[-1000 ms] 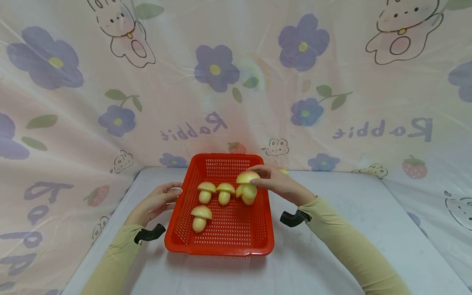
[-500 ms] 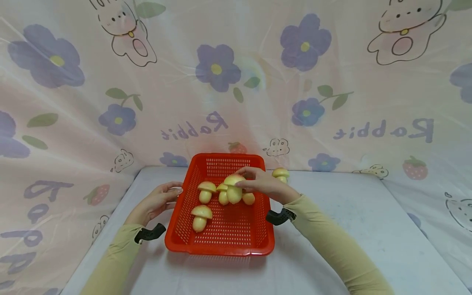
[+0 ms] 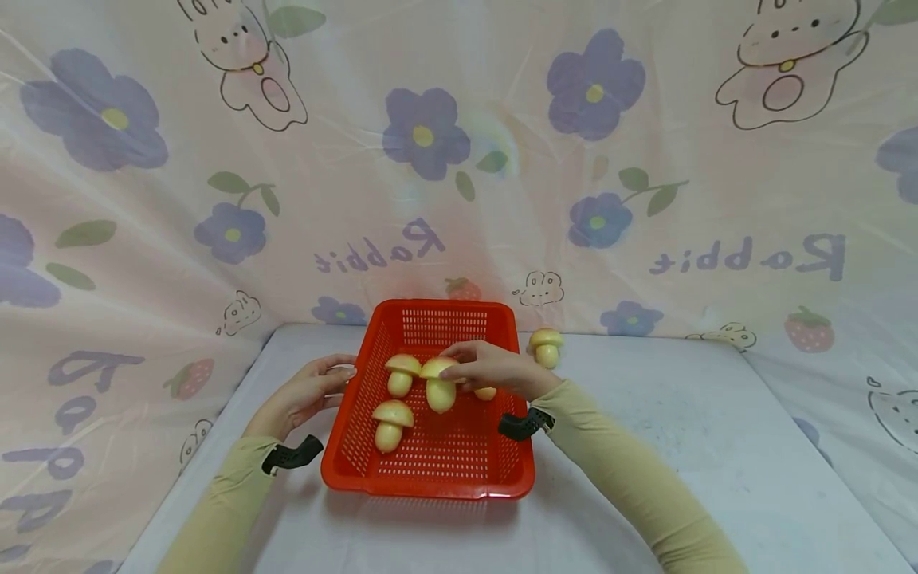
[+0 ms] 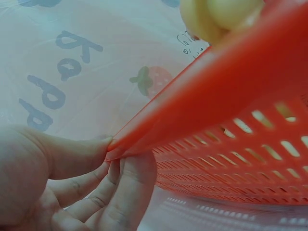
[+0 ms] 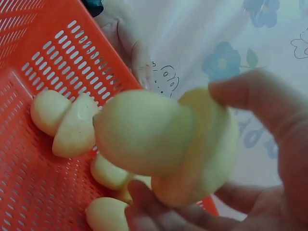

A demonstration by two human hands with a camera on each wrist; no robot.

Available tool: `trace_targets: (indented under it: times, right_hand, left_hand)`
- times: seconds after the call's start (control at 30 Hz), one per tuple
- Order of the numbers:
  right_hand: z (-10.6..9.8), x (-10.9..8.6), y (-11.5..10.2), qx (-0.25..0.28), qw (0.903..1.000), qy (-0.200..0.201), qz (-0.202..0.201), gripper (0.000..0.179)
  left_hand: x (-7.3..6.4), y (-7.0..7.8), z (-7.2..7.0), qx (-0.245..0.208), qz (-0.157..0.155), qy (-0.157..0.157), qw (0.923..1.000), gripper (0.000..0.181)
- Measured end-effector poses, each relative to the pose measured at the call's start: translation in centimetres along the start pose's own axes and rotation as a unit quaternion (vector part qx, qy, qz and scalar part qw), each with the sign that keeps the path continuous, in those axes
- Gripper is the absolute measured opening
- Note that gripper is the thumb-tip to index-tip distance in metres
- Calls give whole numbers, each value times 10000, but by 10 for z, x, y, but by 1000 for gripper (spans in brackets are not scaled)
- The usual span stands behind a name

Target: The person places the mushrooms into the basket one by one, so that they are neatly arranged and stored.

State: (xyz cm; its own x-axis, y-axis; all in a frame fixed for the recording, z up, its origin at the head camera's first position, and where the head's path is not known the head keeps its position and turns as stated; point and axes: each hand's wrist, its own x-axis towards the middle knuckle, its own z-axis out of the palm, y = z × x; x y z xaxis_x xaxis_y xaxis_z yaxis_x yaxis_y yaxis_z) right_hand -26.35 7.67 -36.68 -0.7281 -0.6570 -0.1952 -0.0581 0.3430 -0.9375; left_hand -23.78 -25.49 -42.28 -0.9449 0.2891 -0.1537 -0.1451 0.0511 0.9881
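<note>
My right hand (image 3: 498, 371) grips a yellow mushroom (image 3: 441, 392) by its cap, over the middle of a red plastic basket (image 3: 430, 488). In the right wrist view, the held mushroom (image 5: 144, 132) fills the centre, with thumb and fingers on opposite sides of its cap. Thumb and fingers of my left hand (image 4: 91, 187) pinch the basket's left rim (image 4: 159, 115). Inside the basket are a back-left mushroom (image 3: 399, 375), a front-left mushroom (image 3: 390, 426) and, partly hidden behind my right hand, another mushroom (image 3: 485, 394). One more may be hidden beneath the held one.
A single mushroom (image 3: 547, 348) stands on the white table (image 3: 645, 446) beyond the basket's right back corner. Behind the table hangs a printed curtain (image 3: 502, 199) with flowers and rabbits. Both wrists carry black mounts, the right one (image 3: 526, 424) above the basket's right rim.
My right hand has carried the mushroom left and lower, from the basket's right back side to its middle. The mushroom on the table has come into view. The left hand stays put.
</note>
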Motion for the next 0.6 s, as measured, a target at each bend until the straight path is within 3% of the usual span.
trace_targets:
  times: [0.23,0.6]
  right_hand:
    - [3,7,4,-284,9987,63,418,46]
    - [10,17,14,-438,9973,-208,560,51]
  left_hand:
    - [0,1,0,-11,16,-24,10000,49]
    - [0,-2,1,80,49,28,10000,48]
